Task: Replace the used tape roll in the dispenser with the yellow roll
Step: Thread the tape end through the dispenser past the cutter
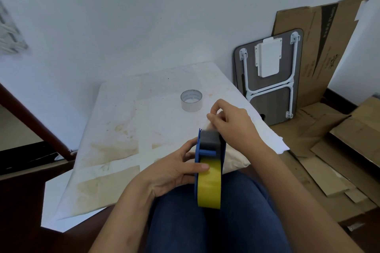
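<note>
A blue tape dispenser (198,150) with a grey block at its front end stands on edge over my lap, at the near edge of the white table (123,129). The yellow roll (209,187) sits inside it. My left hand (174,172) grips the dispenser's left side, thumb resting on the yellow tape. My right hand (230,123) is at the dispenser's front end, fingers pinched together above the grey block; what they pinch is blurred. The used roll (191,100), a nearly bare whitish core, stands on the table beyond my hands.
The table's cover is stained. A folded lap table (267,80) leans on the wall at the right, in front of flattened cardboard (320,51). More cardboard sheets (339,160) lie on the floor to the right. A dark red rail (30,117) runs at the left.
</note>
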`<state>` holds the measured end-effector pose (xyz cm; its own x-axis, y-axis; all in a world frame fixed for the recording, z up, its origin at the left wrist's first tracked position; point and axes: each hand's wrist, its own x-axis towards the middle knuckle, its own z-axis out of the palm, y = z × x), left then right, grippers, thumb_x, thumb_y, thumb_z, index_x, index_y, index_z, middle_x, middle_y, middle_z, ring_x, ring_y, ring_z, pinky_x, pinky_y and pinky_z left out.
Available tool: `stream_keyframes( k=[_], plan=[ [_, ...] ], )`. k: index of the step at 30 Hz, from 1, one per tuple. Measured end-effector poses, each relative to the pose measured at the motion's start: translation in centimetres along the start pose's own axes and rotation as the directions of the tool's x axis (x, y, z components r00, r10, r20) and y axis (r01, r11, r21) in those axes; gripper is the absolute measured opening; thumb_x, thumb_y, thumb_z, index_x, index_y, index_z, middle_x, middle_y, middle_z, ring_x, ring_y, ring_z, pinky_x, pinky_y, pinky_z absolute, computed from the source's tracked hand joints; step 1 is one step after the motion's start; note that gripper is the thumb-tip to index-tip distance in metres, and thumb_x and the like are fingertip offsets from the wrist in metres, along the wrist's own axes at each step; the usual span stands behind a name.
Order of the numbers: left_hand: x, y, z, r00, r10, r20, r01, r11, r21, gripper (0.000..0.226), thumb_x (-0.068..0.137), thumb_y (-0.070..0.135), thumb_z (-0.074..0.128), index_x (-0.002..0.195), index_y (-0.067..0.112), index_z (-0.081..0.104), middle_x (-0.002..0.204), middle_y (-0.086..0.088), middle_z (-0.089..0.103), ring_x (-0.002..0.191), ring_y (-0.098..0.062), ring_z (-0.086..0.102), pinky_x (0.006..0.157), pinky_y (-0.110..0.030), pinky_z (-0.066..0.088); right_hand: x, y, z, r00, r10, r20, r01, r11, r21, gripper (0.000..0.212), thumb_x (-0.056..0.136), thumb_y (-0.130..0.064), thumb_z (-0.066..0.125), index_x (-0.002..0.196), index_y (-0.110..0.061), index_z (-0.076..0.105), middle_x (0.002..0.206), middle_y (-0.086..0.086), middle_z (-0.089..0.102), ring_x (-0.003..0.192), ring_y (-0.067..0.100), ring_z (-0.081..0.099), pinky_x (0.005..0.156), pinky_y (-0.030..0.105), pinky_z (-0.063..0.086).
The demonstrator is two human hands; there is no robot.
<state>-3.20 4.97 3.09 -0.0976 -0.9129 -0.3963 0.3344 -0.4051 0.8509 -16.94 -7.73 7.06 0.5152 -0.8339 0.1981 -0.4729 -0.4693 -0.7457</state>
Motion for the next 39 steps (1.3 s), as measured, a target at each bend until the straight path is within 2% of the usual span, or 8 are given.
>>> stream_keyframes(
  k=[5,9,13,16,19,25,32,39],
  plan=[
    [-0.2,0.0,-0.3,1.000,0.001,-0.003,-0.001,1.000,0.005,0.069,0.080,-0.004,0.075,0.131,0.039,0.060,0.142,-0.014,0.055,0.117,-0.031,0.067,0.093,-0.043,0.058,0.1,0.1,0.0,0.993,0.120,0.025,-0.122,0.988,0.097,0.013,0.094,-0.031,0.056,0.089,-0.019,0.057,0.079,0.004,0.070,0.069,0.016,0.058,0.062,0.031,0.044],
    [-0.6,0.3,-0.7,1.000,0.007,0.007,-0.007,0.999,0.037,0.068,0.077,-0.004,0.076,0.125,0.043,0.064,0.143,-0.012,0.053,0.115,-0.031,0.067,0.088,-0.041,0.058,-0.1,0.4,-0.9,0.951,0.188,0.245,-0.281,0.854,0.438,0.009,0.094,-0.013,0.055,0.094,-0.015,0.064,0.078,0.005,0.075,0.074,0.016,0.063,0.075,0.032,0.051],
    [-1.1,0.6,-1.0,1.000,0.010,-0.002,-0.009,0.996,0.084,0.069,0.074,-0.002,0.078,0.123,0.045,0.064,0.143,-0.010,0.054,0.122,-0.037,0.061,0.097,-0.050,0.053,0.0,0.7,-2.2,0.890,0.155,0.429,-0.379,0.774,0.508,0.026,0.093,-0.003,0.049,0.084,-0.012,0.071,0.078,0.001,0.074,0.080,0.015,0.064,0.078,0.027,0.051],
    [-1.2,0.8,-1.1,1.000,0.012,0.006,-0.013,0.995,0.097,0.071,0.074,-0.003,0.077,0.127,0.043,0.063,0.142,-0.010,0.056,0.123,-0.038,0.061,0.102,-0.055,0.049,0.2,0.5,-3.1,0.873,0.160,0.461,-0.401,0.773,0.491,0.024,0.093,-0.017,0.055,0.085,-0.010,0.077,0.087,0.003,0.077,0.085,0.016,0.066,0.086,0.032,0.051],
    [-1.2,0.9,-1.1,1.000,0.020,0.005,-0.021,0.995,0.099,0.071,0.076,-0.005,0.075,0.130,0.040,0.061,0.140,-0.010,0.058,0.122,-0.038,0.061,0.102,-0.056,0.049,0.1,0.2,-3.7,0.863,0.145,0.483,-0.372,0.830,0.415,0.029,0.094,-0.033,0.057,0.102,-0.012,0.075,0.098,0.003,0.078,0.088,0.012,0.066,0.089,0.031,0.051],
    [-1.1,1.2,-1.2,1.000,0.023,0.008,-0.024,0.992,0.122,0.073,0.080,-0.006,0.074,0.136,0.038,0.055,0.143,-0.010,0.054,0.120,-0.035,0.064,0.099,-0.053,0.052,0.3,0.1,-4.5,0.853,0.093,0.513,-0.296,0.896,0.330,0.025,0.086,-0.012,0.067,0.111,-0.016,0.064,0.102,0.012,0.077,0.088,0.014,0.064,0.083,0.028,0.050],
    [-1.2,1.3,-1.3,0.999,0.036,-0.012,-0.033,0.990,0.139,0.074,0.076,-0.002,0.077,0.134,0.040,0.057,0.142,-0.009,0.055,0.120,-0.034,0.064,0.101,-0.054,0.051,0.5,0.4,-4.5,0.861,0.048,0.506,-0.225,0.928,0.296,0.020,0.084,0.002,0.063,0.096,-0.007,0.076,0.080,-0.002,0.072,0.080,0.006,0.063,0.082,0.020,0.050],
    [-1.5,1.9,-1.2,0.999,0.036,-0.023,-0.031,0.981,0.192,0.076,0.080,-0.005,0.073,0.139,0.038,0.052,0.142,-0.007,0.053,0.117,-0.032,0.066,0.095,-0.048,0.056,0.5,0.1,-4.1,0.890,0.082,0.448,-0.240,0.920,0.308,0.018,0.083,-0.001,0.069,0.099,-0.007,0.076,0.104,0.015,0.076,0.086,0.010,0.065,0.095,0.029,0.051]
  ],
)
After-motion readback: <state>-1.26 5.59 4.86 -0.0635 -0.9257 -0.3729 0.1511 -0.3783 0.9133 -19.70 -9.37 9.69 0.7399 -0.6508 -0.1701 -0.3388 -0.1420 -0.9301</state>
